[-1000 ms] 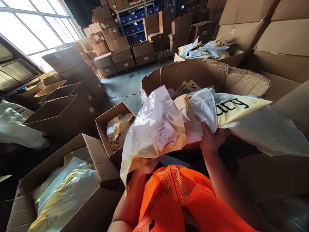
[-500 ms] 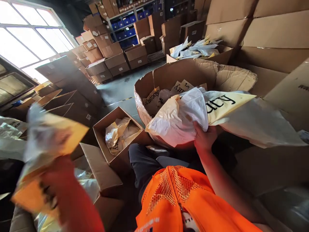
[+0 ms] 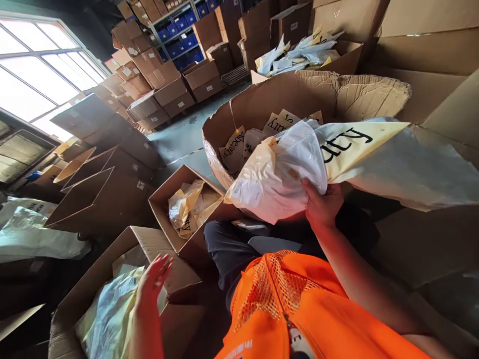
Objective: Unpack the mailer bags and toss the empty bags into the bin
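Observation:
My right hand (image 3: 325,202) is closed on the edge of several plastic bags. A white translucent bag (image 3: 292,179) with a yellowish side and small labels lies at the front of this bundle. Beside it, a yellow-and-clear bag (image 3: 352,147) printed with large black letters stretches out to the right. Low on the left, my left hand (image 3: 155,279) is empty, its fingers extended and slightly bent. It hovers over the near edge of an open carton (image 3: 149,244) holding crumpled clear and yellowish bags (image 3: 112,309).
A large round-cornered cardboard bin (image 3: 269,97) with lettered bags inside stands ahead. A small open box (image 3: 198,249) with bags sits left of my knees. Another box of bags (image 3: 299,55) is behind the bin. Stacked cartons (image 3: 160,70) and a shelf with blue bins (image 3: 179,35) line the back.
My left hand has let go of the yellowish plastic bag it was carrying and moved right, over the carton's edge. The right hand keeps its bundle, and the view has shifted slightly.

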`<state>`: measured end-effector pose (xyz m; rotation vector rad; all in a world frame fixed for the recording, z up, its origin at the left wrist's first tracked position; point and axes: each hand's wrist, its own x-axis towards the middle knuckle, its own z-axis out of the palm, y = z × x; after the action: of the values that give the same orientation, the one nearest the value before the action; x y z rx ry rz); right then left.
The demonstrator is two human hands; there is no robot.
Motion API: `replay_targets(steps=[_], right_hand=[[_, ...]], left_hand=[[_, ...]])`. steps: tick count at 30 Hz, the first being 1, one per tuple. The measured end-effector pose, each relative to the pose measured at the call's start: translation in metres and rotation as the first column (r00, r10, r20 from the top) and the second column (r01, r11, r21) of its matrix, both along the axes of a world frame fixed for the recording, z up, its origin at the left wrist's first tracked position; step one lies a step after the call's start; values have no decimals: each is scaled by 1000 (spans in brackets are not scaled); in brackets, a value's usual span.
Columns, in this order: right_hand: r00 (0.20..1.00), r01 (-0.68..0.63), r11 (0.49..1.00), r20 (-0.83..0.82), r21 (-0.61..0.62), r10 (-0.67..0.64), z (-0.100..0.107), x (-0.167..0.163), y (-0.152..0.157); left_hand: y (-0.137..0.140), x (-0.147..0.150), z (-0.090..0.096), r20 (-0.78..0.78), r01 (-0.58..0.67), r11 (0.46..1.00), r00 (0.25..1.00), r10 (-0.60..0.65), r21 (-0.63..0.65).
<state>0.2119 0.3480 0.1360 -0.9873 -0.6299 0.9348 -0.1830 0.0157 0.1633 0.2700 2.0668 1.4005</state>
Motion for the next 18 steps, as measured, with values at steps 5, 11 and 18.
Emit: replay_targets(steps=[5,11,18], right_hand=[[999,18,1000,37,-21,-17,-5,2,-1],[1000,21,1000,11,-11,-21,-7,3,-1],[999,46,999,-21,7,-46,-4,3,-1]], left_hand=[[112,49,15,77,167,972,980,-182,163],[196,109,61,-45,419,865,905,-424,276],[239,135,81,-239,563,748,826,-510,350]])
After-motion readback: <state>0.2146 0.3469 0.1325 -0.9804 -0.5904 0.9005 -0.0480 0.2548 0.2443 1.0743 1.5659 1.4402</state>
